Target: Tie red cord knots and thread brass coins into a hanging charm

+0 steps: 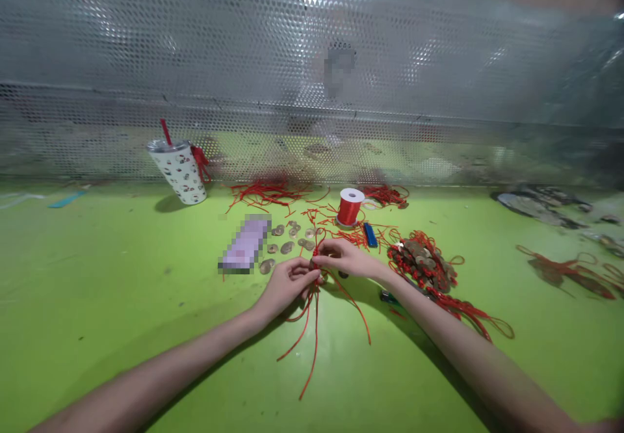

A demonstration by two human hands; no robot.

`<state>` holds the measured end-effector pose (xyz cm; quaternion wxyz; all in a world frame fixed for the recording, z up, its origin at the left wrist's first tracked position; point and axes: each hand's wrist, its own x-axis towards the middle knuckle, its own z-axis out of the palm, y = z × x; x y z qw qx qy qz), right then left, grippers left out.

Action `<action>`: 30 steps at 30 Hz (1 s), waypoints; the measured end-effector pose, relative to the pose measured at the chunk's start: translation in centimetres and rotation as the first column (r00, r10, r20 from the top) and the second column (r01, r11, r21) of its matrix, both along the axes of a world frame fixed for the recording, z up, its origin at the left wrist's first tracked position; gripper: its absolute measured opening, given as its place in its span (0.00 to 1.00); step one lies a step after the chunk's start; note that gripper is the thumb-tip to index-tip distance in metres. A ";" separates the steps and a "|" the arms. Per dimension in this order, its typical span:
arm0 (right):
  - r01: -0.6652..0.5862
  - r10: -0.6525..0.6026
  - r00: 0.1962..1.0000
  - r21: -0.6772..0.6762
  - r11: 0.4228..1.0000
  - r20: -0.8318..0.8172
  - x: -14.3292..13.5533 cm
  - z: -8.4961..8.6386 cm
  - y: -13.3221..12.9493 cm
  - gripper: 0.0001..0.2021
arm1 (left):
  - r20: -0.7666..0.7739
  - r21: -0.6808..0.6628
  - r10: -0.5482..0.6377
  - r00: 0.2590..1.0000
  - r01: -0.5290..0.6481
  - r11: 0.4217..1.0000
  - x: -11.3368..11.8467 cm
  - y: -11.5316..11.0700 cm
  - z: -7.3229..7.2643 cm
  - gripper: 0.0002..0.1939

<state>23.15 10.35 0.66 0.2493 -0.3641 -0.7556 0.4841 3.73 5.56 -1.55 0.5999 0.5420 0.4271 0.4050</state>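
Note:
Red cords (pixel 316 329) hang down toward me from between my two hands, their loose ends spread over the green table. My left hand (pixel 288 282) pinches them from the left, thumb and fingers together. From the right, my right hand (pixel 344 257) grips the knotted upper part of the same cords, where a small loop sticks up. The fingertips of both hands nearly touch and hide part of the knot. Just beyond my hands lie several loose round coins (pixel 287 248).
A red thread spool (pixel 349 210) and blue lighter (pixel 370 235) stand and lie beyond my hands. Coins with red cords (pixel 423 261) are heaped right. A pixelated purple object (pixel 246 243) and patterned cup (pixel 180 170) are left. A perforated metal panel (pixel 234 49) borders the table (pixel 146 290).

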 end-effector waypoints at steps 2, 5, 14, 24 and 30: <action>0.032 -0.033 0.999 0.011 0.999 0.009 -0.1 -0.1 0.0 0.16 | -0.016 -0.002 0.006 1.000 -0.006 1.000 0.0 0.0 0.0 0.16; 0.066 -0.066 0.998 0.005 0.998 -0.010 -0.1 -0.2 0.0 0.17 | -0.048 -0.001 0.014 0.999 -0.014 1.000 -0.1 0.0 0.1 0.17; 0.033 -0.033 0.999 0.000 0.999 0.031 0.2 0.2 0.1 0.19 | -0.034 0.030 0.042 0.999 -0.041 0.999 -0.1 0.1 0.0 0.18; 0.043 -0.047 0.997 -0.064 0.997 -0.067 0.4 0.5 0.1 0.19 | -0.218 0.618 0.438 0.872 -0.224 0.753 -0.4 -1.7 1.1 0.10; 0.037 -0.047 0.994 -0.102 0.994 -0.097 0.1 0.7 -0.3 0.18 | -0.237 0.361 0.210 0.948 -0.115 0.925 -0.2 -2.0 0.7 0.11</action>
